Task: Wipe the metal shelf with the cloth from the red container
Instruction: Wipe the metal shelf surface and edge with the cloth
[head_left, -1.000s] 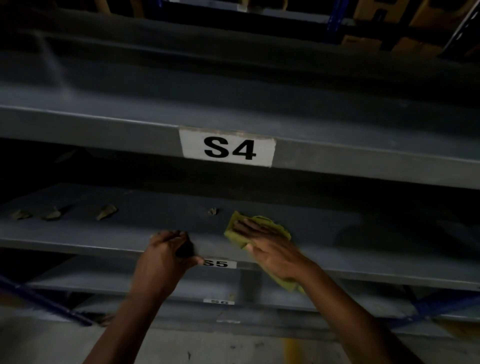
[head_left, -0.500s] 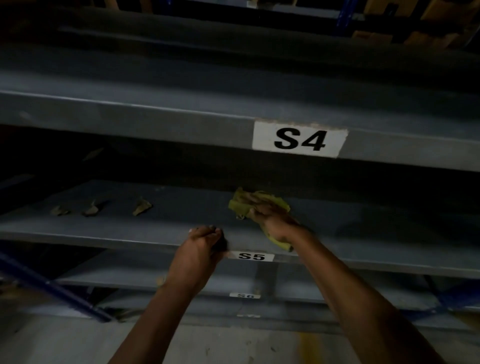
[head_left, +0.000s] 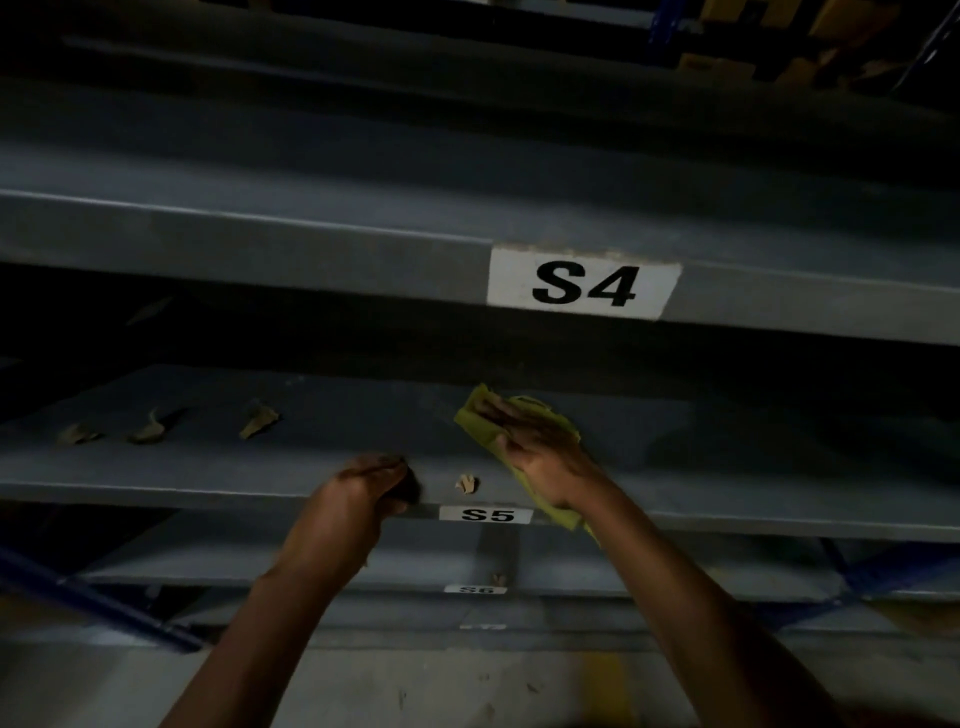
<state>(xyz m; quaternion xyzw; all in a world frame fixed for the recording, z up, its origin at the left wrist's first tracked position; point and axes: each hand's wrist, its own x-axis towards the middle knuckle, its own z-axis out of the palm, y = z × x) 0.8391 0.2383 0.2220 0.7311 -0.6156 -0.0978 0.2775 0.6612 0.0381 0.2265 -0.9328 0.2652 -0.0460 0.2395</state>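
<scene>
1. Far left of metal shelf (head_left: 727, 462): three dry leaf scraps (head_left: 148, 430) in a row, well apart from both hands; bare shelf around them
2. Left hand (head_left: 358, 493) curled over the shelf's front lip, just left of S5 label (head_left: 485, 514); fingertips in shadow, grip hard to make out
3. Small crumpled scrap (head_left: 466, 483) near the edge, between the hands
4. Right hand (head_left: 540, 452) presses flat, fingers spread, on yellow-green cloth (head_left: 480, 426); cloth tail hangs over the lip
5. Right of the cloth: open shelf, dim; back of shelf dark under S4 label (head_left: 582, 283)
</scene>
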